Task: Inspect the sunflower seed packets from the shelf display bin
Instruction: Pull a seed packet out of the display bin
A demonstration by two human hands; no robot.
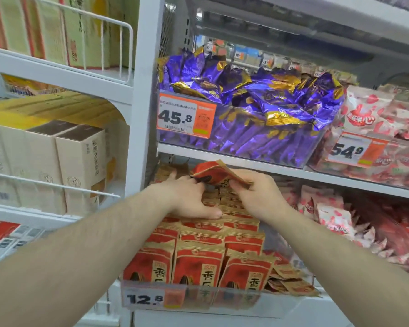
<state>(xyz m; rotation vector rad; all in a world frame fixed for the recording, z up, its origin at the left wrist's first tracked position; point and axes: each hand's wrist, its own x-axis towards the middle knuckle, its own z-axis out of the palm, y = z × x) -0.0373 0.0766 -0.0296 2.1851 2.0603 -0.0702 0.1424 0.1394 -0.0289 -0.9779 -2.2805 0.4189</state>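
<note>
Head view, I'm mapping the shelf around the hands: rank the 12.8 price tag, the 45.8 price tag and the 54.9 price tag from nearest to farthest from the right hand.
1. 45.8 price tag, up and left of the right hand, on the purple sweets bin.
2. 54.9 price tag, up and right.
3. 12.8 price tag, down and left, on the seed bin's front.

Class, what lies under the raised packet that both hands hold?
Rows of red-and-tan seed packets standing in the bin. The hands cover those directly beneath the raised packet.
</note>
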